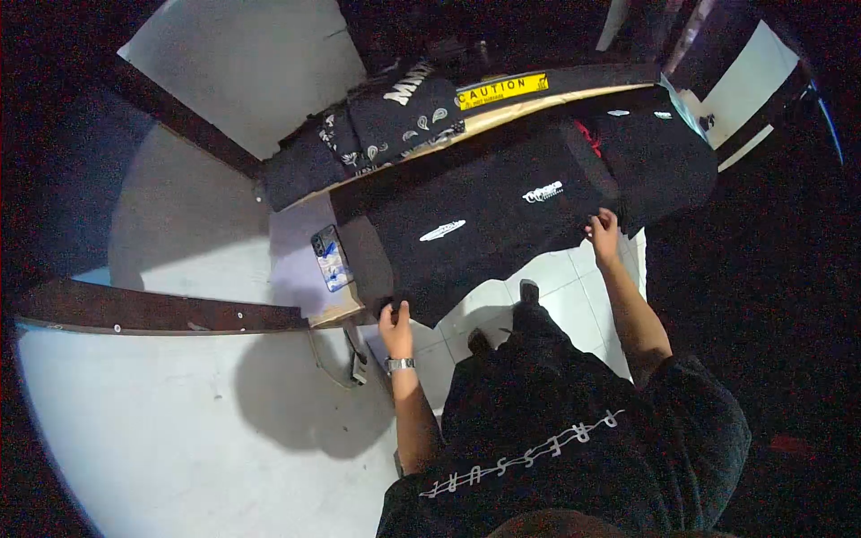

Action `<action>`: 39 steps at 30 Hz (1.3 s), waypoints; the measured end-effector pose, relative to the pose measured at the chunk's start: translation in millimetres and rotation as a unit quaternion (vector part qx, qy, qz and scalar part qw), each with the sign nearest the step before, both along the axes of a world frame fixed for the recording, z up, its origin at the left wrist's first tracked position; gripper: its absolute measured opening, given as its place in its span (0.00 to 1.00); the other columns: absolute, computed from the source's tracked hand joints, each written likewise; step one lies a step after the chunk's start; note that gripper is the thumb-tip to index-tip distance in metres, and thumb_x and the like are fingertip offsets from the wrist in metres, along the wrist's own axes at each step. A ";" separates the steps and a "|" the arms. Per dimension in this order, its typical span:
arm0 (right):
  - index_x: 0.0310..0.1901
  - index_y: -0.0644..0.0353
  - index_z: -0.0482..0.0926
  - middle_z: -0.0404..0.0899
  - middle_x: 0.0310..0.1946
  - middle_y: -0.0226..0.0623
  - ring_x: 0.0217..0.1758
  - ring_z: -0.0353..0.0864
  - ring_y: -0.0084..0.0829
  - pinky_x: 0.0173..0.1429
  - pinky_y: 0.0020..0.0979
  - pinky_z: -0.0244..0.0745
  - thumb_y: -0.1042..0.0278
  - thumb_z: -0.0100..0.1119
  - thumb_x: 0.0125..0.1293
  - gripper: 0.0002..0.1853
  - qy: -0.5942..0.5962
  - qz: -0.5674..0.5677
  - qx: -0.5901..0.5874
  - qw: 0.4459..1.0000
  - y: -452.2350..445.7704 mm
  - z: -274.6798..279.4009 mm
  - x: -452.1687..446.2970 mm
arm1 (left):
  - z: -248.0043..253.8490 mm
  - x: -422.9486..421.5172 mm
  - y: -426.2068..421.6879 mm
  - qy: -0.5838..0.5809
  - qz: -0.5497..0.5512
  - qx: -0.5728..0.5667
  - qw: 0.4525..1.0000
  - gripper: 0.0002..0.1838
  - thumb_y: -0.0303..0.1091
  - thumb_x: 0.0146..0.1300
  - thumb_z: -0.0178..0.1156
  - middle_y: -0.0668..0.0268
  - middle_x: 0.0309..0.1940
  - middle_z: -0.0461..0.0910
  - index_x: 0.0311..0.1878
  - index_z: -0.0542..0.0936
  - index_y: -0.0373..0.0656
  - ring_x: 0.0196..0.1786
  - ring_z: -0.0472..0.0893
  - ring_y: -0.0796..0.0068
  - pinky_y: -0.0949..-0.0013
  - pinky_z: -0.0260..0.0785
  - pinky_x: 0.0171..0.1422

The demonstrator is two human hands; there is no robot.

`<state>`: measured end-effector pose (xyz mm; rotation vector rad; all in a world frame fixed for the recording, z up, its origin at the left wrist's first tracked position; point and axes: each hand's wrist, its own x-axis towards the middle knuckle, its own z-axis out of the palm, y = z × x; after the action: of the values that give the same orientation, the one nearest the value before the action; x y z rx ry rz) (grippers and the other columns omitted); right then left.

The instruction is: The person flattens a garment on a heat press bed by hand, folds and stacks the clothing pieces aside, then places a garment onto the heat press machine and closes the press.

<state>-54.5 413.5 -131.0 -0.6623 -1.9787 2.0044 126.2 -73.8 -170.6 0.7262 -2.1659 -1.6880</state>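
Note:
A black garment with two white printed logos lies spread over the bench, its near edge hanging over the front. At its near left corner, my left hand, with a metal watch on the wrist, grips the fabric. My right hand pinches the same garment along its near edge, farther right. A second black garment with small white prints and a red mark lies beside it on the right. Dark grey strips of fabric show at the left ends of both garments.
A phone lies on the bench's left end. Behind stand folded black clothes with white patterns and a yellow caution label. A power socket hangs by a cable below the left end. Tiled floor shows below.

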 end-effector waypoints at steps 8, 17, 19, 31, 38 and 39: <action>0.72 0.48 0.57 0.72 0.56 0.38 0.36 0.79 0.25 0.36 0.29 0.77 0.68 0.61 0.67 0.34 -0.024 -0.024 -0.030 0.999 35.8 -2.4 -25.8 | 15.0 -2.7 -1.4 0.022 0.046 0.132 0.990 0.27 0.40 0.63 0.71 0.68 0.30 0.81 0.57 0.75 0.30 0.27 0.80 0.81 0.76 0.70 0.35; 0.51 0.49 0.71 0.75 0.32 0.27 0.26 0.73 0.19 0.29 0.23 0.71 0.66 0.58 0.70 0.11 -0.034 0.060 0.035 0.997 74.0 -39.3 -25.2 | 41.1 4.8 1.8 -0.060 0.075 0.039 0.995 0.25 0.40 0.58 0.75 0.59 0.38 0.84 0.48 0.80 0.27 0.32 0.84 0.74 0.71 0.75 0.39; 0.40 0.49 0.73 0.73 0.27 0.24 0.23 0.71 0.18 0.27 0.22 0.68 0.65 0.57 0.70 0.03 -0.034 0.070 0.060 0.995 76.6 -45.4 -28.6 | 30.8 3.3 -2.0 -0.045 0.080 0.054 0.994 0.27 0.41 0.57 0.76 0.59 0.38 0.84 0.49 0.80 0.27 0.32 0.84 0.75 0.71 0.75 0.37; 0.41 0.51 0.71 0.71 0.26 0.25 0.21 0.72 0.19 0.24 0.23 0.68 0.68 0.63 0.65 0.09 -0.054 0.032 0.022 0.998 69.5 -31.3 -4.1 | 42.7 12.6 -8.8 -0.021 0.061 0.081 0.995 0.13 0.35 0.58 0.75 0.70 0.26 0.82 0.35 0.82 0.37 0.23 0.77 0.83 0.75 0.69 0.30; 0.54 0.60 0.74 0.82 0.40 0.39 0.30 0.82 0.30 0.38 0.32 0.77 0.68 0.62 0.65 0.17 0.079 -0.037 0.322 0.943 93.1 -85.8 -2.4 | 20.0 19.4 -27.9 -0.075 0.057 -0.089 0.992 0.20 0.47 0.61 0.72 0.65 0.21 0.79 0.31 0.81 0.36 0.23 0.77 0.79 0.70 0.69 0.30; 0.57 0.63 0.74 0.82 0.47 0.44 0.39 0.84 0.35 0.49 0.35 0.77 0.65 0.64 0.64 0.22 -0.006 -0.063 0.296 0.953 69.5 -37.0 9.3 | 16.6 18.5 -26.2 -0.047 0.078 -0.072 0.993 0.21 0.48 0.62 0.71 0.64 0.21 0.79 0.32 0.81 0.36 0.23 0.77 0.78 0.68 0.70 0.30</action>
<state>-45.2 483.1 -167.9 -0.6243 -2.3084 1.2273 144.7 -100.0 -154.1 0.9235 -2.2033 -1.4304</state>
